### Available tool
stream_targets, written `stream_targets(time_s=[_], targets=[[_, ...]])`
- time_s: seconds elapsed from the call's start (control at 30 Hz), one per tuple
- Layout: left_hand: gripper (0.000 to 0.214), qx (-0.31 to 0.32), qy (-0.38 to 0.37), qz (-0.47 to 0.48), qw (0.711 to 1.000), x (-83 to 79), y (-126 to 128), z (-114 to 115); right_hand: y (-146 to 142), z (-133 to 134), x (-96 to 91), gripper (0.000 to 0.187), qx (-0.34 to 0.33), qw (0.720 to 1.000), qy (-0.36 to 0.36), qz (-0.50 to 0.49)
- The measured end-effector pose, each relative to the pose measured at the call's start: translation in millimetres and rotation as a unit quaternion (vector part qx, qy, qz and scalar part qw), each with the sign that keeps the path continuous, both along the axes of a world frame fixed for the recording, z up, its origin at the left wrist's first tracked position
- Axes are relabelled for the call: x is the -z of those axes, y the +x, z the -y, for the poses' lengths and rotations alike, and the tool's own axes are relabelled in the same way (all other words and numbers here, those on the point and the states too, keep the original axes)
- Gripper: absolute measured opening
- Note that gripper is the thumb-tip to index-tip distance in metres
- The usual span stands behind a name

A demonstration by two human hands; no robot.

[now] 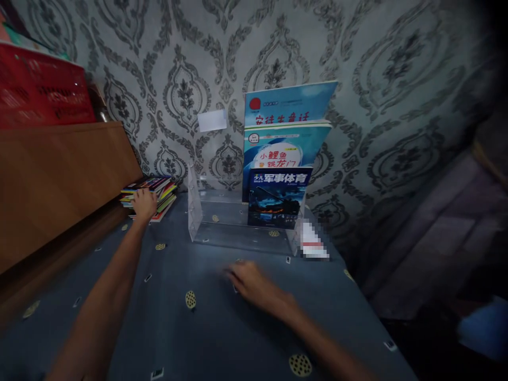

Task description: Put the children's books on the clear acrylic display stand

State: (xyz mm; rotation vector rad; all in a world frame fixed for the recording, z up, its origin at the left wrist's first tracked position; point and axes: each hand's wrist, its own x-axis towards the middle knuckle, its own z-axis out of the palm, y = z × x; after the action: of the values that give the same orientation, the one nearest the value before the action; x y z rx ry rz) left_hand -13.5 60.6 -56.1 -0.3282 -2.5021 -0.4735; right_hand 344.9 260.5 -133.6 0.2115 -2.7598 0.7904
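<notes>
At the far left of the cloth, my left hand (pixel 145 203) rests on a stack of books (pixel 164 197), its fingers spread over the near edge and top. The stack has several thin, colourful volumes, set slightly askew. My right hand (pixel 250 283) hovers over or touches the cloth in front of a clear acrylic book rack (pixel 222 235); its fingers look curled but are smeared by motion. On the right side of the rack, books stand in tiers: a dark blue military book (pixel 274 198) in front, a light blue book (pixel 278 145) behind it, and a taller blue book (pixel 291 100) at the back.
A dark patterned cloth (pixel 174 328) covers the surface. A brown wooden box or headboard (pixel 59 180) borders the left, with a red container (pixel 43 87) on top. A pixelated white item (pixel 313 243) lies right of the rack. Grey patterned wallpaper (pixel 159 69) rises behind.
</notes>
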Motion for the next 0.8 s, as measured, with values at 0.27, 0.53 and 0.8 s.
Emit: stream_targets(time_s=[0.27, 0.53, 0.8], targets=[[0.062, 0.037, -0.107, 0.079, 0.99, -9.8, -47.8, -3.1, 9.0, 18.7, 49.5, 0.024, 0.039, 0.993, -0.072, -0.085], [0.051, 0.052, -0.187, 0.089, 0.977, -7.8, -60.4, 12.2, 4.6, 13.4, 59.0, 0.029, 0.05, 0.992, -0.092, -0.072], [0.054, 0.039, -0.239, 0.034, 0.97, -9.7, -41.8, 29.6, 4.5, 14.3, 54.9, 0.03, 0.051, 0.992, -0.103, -0.05]])
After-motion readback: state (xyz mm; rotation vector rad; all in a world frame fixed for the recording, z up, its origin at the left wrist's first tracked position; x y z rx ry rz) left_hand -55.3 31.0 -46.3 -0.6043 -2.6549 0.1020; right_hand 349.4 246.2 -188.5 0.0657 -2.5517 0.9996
